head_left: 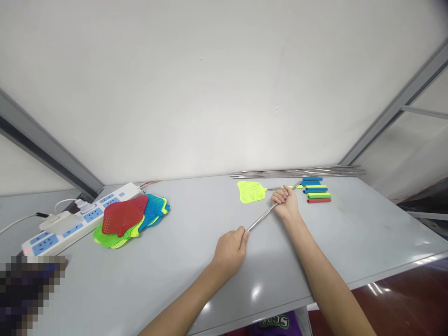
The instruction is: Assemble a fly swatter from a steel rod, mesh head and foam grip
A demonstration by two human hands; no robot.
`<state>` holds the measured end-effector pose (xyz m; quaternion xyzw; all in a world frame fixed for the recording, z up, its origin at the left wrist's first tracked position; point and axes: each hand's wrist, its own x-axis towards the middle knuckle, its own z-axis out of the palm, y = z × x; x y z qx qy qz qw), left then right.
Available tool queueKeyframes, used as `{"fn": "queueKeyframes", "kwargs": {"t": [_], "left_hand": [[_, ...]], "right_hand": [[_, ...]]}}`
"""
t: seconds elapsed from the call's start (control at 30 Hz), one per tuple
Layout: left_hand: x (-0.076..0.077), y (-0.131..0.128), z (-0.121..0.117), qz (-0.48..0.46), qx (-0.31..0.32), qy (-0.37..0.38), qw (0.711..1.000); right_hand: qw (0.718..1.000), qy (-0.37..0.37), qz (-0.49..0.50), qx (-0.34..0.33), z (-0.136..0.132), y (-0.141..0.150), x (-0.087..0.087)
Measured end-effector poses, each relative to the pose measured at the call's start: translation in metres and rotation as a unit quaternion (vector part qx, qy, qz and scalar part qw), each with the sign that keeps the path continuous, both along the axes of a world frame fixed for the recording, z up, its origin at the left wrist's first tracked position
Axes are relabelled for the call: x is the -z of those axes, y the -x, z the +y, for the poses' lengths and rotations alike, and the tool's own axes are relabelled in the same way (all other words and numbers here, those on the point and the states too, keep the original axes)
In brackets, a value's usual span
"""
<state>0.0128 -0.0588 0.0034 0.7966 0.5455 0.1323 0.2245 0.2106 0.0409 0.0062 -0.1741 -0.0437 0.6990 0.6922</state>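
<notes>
A thin silver metal rod (262, 217) slants up to the right between my two hands. My left hand (230, 252) is closed round its lower end, and my right hand (285, 202) wraps it near the upper end, whose tip pokes out past the fingers. Behind my right hand a yellow-green fly swatter (252, 192) lies on the table, its shaft partly hidden. Just right of that hand are several short coloured handle tubes (318, 190) in blue, green, yellow and red. A bundle of similar metal rods (297, 172) lies along the wall.
On the left lies a pile of perforated swatter heads, a red one (125, 214) on top and blue ones (154, 209) beside it. They touch a white power strip (94, 215) with plugs and cables. The grey table (189, 224) meets a white wall at the back.
</notes>
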Motion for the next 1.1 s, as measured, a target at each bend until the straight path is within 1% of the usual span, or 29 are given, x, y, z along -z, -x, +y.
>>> {"fn": "queueKeyframes", "kwargs": {"t": [0.23,0.43,0.7,0.9,1.0,1.1], "left_hand": [[-0.0015,-0.0001,0.0008,0.013,0.005,0.005,1.0],[-0.001,-0.0006,0.0013,0.012,0.004,0.009,1.0],[-0.0026,-0.0009,0.0013,0.002,0.005,0.016,1.0],[-0.0006,-0.0005,0.0018,0.0,0.005,0.016,1.0],[-0.0007,0.0009,0.0021,-0.007,0.016,0.023,1.0],[-0.0044,0.0026,0.0024,-0.027,0.04,0.035,0.998]], "right_hand": [[1.0,0.006,-0.001,0.003,0.0003,0.0002,-0.0006],[1.0,0.014,-0.021,0.008,0.0003,0.0,-0.0009],[0.999,0.03,-0.024,0.008,0.0009,-0.0005,0.0],[0.999,0.037,-0.032,0.012,0.0003,0.0002,-0.0011],[0.999,0.036,-0.029,0.012,0.0004,0.0002,-0.0012],[0.999,0.033,-0.014,-0.009,-0.0003,0.0048,-0.0004]]}}
